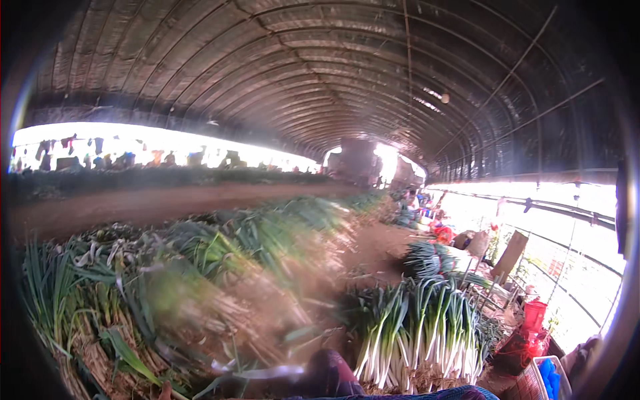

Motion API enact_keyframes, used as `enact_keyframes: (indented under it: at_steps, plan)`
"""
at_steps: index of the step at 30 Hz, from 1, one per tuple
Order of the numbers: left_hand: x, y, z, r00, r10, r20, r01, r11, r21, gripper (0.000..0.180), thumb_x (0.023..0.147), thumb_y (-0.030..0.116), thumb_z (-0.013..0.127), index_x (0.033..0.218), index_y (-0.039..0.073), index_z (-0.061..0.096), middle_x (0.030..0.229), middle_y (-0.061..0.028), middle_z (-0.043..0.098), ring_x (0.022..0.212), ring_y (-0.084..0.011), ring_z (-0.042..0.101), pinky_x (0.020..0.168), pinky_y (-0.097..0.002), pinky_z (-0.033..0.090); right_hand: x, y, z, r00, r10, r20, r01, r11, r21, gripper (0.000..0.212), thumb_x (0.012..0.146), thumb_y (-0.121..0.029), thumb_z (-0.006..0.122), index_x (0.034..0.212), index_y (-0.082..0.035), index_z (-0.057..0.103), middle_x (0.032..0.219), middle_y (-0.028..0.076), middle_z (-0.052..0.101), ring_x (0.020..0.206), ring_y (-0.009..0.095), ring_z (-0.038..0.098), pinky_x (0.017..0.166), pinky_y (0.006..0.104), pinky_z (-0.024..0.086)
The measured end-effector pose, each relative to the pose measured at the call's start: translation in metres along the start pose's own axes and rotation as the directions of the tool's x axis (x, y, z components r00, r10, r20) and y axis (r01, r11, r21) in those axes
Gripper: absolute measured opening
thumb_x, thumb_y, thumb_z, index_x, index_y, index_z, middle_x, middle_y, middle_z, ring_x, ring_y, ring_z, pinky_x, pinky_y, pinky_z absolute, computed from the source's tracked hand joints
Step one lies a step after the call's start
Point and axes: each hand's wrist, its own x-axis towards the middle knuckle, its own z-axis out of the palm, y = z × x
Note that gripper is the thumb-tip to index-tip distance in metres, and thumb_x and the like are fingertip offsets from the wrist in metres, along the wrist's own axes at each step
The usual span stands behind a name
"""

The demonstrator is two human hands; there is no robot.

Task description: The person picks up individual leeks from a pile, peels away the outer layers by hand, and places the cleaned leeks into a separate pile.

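Observation:
Neither of my hands can be made out. Dark purple cloth (335, 375) rises at the lower edge; whether it covers a knee or an arm I cannot tell. Left of it, a pale strip (263, 371) lies low over the loose leaves. Just right of the cloth stands a dense row of trimmed leeks (420, 327), white stalks toward me and green tops away. A long heap of untrimmed leeks (220, 267), with brown dry stalks, fills the left and middle, partly smeared by blur. Blue patterned cloth (447, 395) shows at the bottom.
A crate (533, 381) with something blue inside stands at the lower right, near a red container (533, 317). More leeks (427, 259) lie beyond the trimmed row. People (413, 200) are far back along the right. The arched tunnel roof (320, 73) spans overhead.

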Motion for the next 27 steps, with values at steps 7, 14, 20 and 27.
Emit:
enact_keyframes:
  at_steps: [7, 14, 20, 27]
  plan:
    - [0.002, 0.012, 0.004, 0.990, -0.072, -0.118, 0.078, 0.996, 0.047, 0.052, 0.091, 0.028, 0.053, 0.136, 0.007, 0.039, 0.135, -0.0169, 0.043, 0.119, -0.0290, 0.045, 0.097, -0.0389, 0.038, -0.036, -0.009, 0.005, 0.980, -0.077, -0.184, 0.072, 0.997, -0.035, 0.029, 0.076, -0.026, 0.071, 0.091, -0.007, 0.054, 0.080, 0.006, 0.054, 0.072, 0.017, 0.054, 0.063, 0.0312, 0.045]
    - [0.021, 0.015, 0.007, 0.903, -0.333, -0.270, 0.232, 0.909, -0.345, 0.061, 0.089, 0.031, 0.057, 0.139, 0.007, 0.033, 0.136, -0.0160, 0.040, 0.120, -0.0289, 0.044, 0.096, -0.0400, 0.038, -0.061, -0.020, 0.009, 0.916, -0.207, -0.343, 0.166, 0.975, -0.146, 0.033, 0.076, -0.026, 0.071, 0.096, -0.007, 0.053, 0.086, 0.007, 0.054, 0.077, 0.019, 0.055, 0.068, 0.0320, 0.045]
    - [0.034, -0.005, 0.014, 0.779, -0.506, -0.371, 0.211, 0.768, -0.605, 0.070, 0.087, 0.034, 0.060, 0.141, 0.006, 0.028, 0.138, -0.0152, 0.038, 0.121, -0.0289, 0.043, 0.095, -0.0409, 0.039, -0.074, -0.033, 0.013, 0.839, -0.349, -0.418, 0.248, 0.928, -0.277, 0.037, 0.075, -0.026, 0.071, 0.101, -0.006, 0.053, 0.091, 0.009, 0.054, 0.082, 0.020, 0.055, 0.072, 0.0326, 0.045]
    - [0.040, -0.036, 0.015, 0.568, -0.656, -0.496, 0.032, 0.620, -0.784, 0.080, 0.084, 0.038, 0.064, 0.144, 0.006, 0.021, 0.139, -0.0143, 0.036, 0.122, -0.0288, 0.041, 0.094, -0.0420, 0.039, -0.083, -0.027, 0.026, 0.744, -0.521, -0.418, 0.333, 0.832, -0.443, 0.042, 0.075, -0.027, 0.071, 0.106, -0.005, 0.052, 0.097, 0.010, 0.054, 0.087, 0.022, 0.055, 0.077, 0.0334, 0.045]
